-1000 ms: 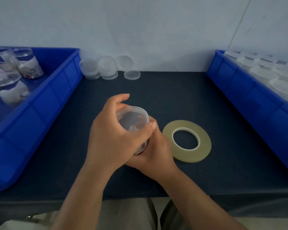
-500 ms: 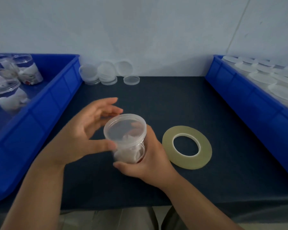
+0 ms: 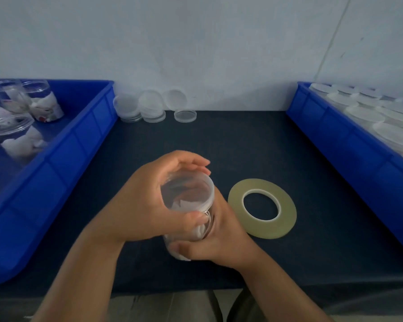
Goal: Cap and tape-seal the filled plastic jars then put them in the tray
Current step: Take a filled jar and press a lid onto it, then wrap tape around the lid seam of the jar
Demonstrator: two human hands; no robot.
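Two hands grip the jar (image 3: 201,230) beside the tape roll (image 3: 262,209): my left hand (image 3: 144,205) curls round the lid (image 3: 191,191), my right hand (image 3: 221,242) round the body, so I should turn the lid level.

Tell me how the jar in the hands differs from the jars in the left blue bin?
The held jar wears a lid; the bin jars look open-topped. The left hand and right hand grip the held jar; the bin jars sit untouched. All are clear plastic with white stuff inside.
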